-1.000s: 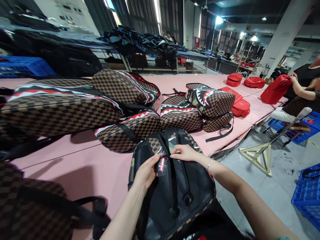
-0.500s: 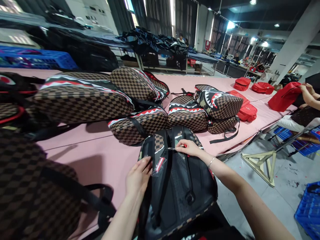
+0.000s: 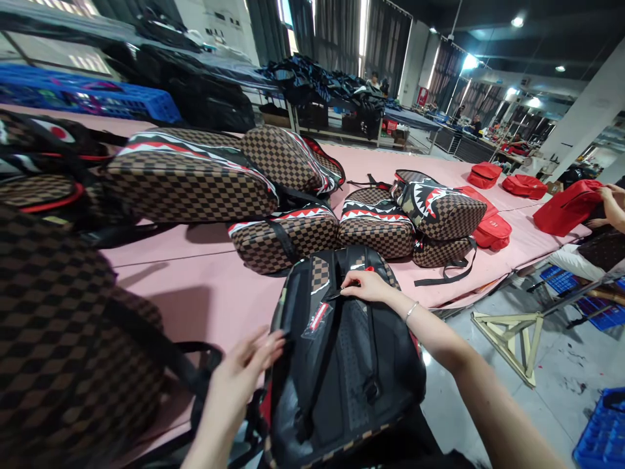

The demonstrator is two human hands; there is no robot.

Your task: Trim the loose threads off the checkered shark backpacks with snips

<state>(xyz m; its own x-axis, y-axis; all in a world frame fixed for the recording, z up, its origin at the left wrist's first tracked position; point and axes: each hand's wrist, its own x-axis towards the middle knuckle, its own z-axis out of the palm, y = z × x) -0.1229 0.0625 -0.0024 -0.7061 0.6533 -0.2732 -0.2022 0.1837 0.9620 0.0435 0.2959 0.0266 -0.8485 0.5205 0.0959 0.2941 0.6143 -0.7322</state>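
A black backpack (image 3: pixel 351 365) with checkered trim stands in front of me, its strap side facing up. My right hand (image 3: pixel 364 286) is closed at the top of its straps, pinching a small scissor-like tool (image 3: pixel 336 295) that is hard to make out. Beside the pinch, a red and white tag (image 3: pixel 319 317) in clear plastic lies on the left strap. My left hand (image 3: pixel 251 358) hovers at the backpack's left edge, fingers apart, with nothing in it.
Checkered backpacks (image 3: pixel 195 189) lie in a row across the pink table (image 3: pixel 195 280). A large checkered bag (image 3: pixel 58 339) is close at the left. Red bags (image 3: pixel 566 208) and another person's hands (image 3: pixel 612 202) are at the right, above a triangular stand base (image 3: pixel 510 342).
My left hand has come off the backpack's edge and moved left and down. My right hand stays at the straps, the tool now angled differently. The view has shifted slightly.
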